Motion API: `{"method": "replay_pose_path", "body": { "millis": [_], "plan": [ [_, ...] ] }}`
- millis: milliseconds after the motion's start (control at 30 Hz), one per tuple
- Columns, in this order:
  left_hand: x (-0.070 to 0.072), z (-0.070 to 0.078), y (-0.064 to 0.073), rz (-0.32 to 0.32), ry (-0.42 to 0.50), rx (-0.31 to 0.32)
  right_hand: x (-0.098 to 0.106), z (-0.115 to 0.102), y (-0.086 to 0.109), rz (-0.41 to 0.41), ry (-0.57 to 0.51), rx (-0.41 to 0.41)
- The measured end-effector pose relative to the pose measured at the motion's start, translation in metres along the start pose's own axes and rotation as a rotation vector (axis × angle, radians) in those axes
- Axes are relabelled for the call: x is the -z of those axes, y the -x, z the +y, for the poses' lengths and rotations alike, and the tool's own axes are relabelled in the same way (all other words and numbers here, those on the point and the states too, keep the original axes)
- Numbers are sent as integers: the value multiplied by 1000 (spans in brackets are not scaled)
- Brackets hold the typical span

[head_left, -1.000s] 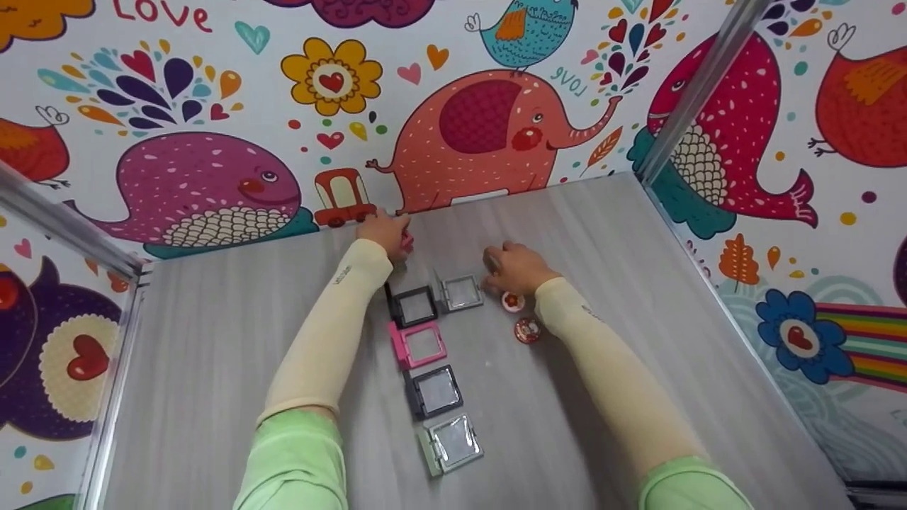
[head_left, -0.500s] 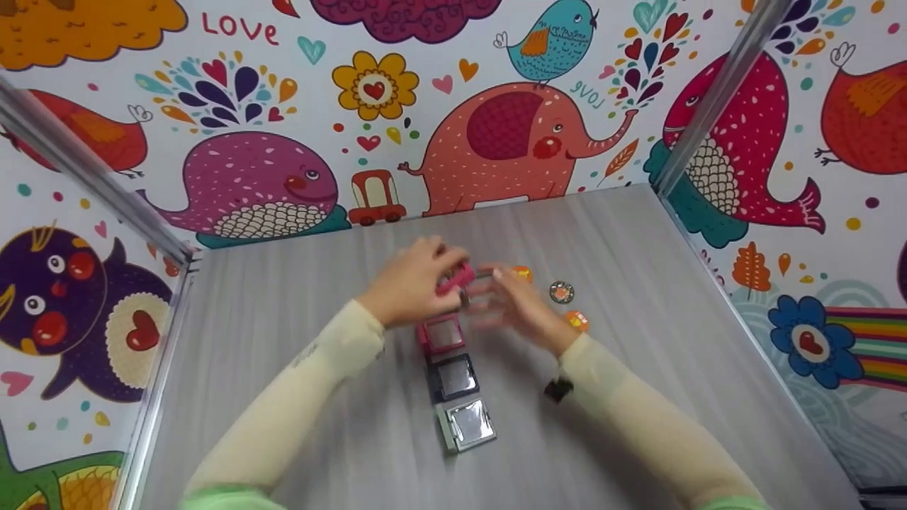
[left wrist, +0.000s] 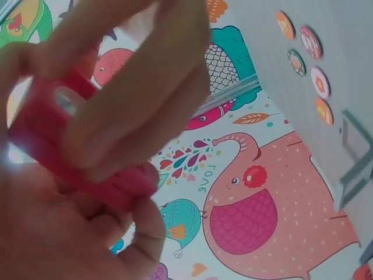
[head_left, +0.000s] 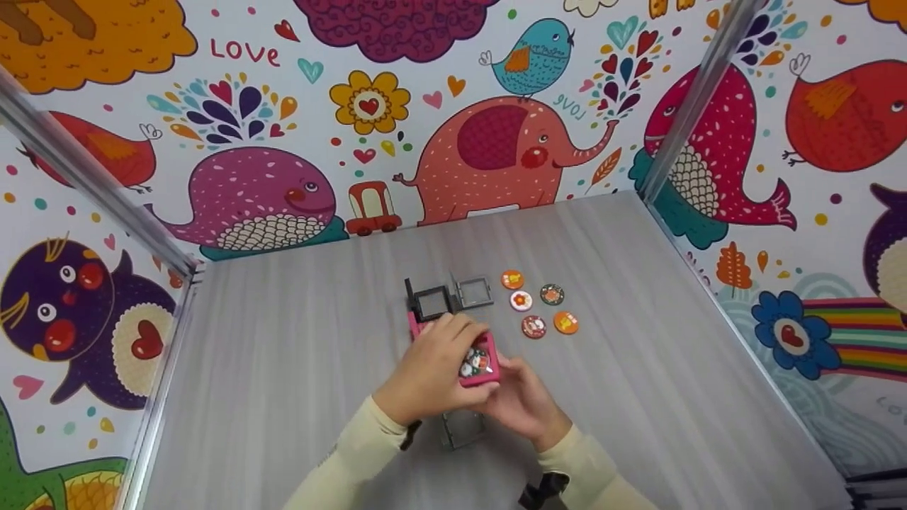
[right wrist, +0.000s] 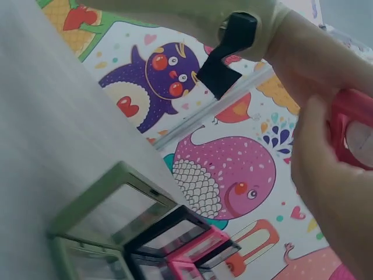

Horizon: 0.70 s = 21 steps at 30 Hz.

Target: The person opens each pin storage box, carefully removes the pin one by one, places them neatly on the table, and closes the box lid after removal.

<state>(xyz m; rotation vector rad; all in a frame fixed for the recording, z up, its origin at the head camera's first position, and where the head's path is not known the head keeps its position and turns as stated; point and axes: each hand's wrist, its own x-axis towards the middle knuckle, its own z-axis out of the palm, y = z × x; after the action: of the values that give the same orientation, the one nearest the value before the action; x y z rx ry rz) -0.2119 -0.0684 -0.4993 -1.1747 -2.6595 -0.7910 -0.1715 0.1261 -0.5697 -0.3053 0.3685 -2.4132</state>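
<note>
My left hand (head_left: 436,368) grips a small pink hinged frame case (head_left: 494,358) over the middle of the table. A round badge (head_left: 475,363) with a dark, patterned face shows in its window. From the right, my right hand (head_left: 524,404) holds the same case by its edge, with some fingers hidden behind it. Fingers of both hands close around the pink case (left wrist: 52,131) in the left wrist view. Beyond the hands stand an open black frame case (head_left: 431,302) and an open grey one (head_left: 473,291). Another pink case (head_left: 413,324) is mostly covered by my left hand.
Right of the cases lie several round badges, among them an orange one (head_left: 566,322), a flower one (head_left: 521,300) and a dark one (head_left: 552,294). An open green case (right wrist: 116,204) heads the row of cases. Printed wall panels (head_left: 368,170) border the table.
My left hand has come from the table's back edge towards me with the pink case. The right hand has left the badges and joined it; both now hold the case.
</note>
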Motion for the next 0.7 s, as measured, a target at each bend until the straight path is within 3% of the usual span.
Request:
{"method": "replay_pose_path", "body": {
  "millis": [267, 533, 700],
  "plan": [
    [-14, 6, 8, 22, 96, 16, 11, 2, 6, -47, -36, 6],
    [-19, 11, 2, 88, 130, 14, 21, 1, 2, -114, -80, 9],
    [-22, 12, -1, 142, 162, 55, 22, -1, -5, -145, -145, 37]
  ]
}}
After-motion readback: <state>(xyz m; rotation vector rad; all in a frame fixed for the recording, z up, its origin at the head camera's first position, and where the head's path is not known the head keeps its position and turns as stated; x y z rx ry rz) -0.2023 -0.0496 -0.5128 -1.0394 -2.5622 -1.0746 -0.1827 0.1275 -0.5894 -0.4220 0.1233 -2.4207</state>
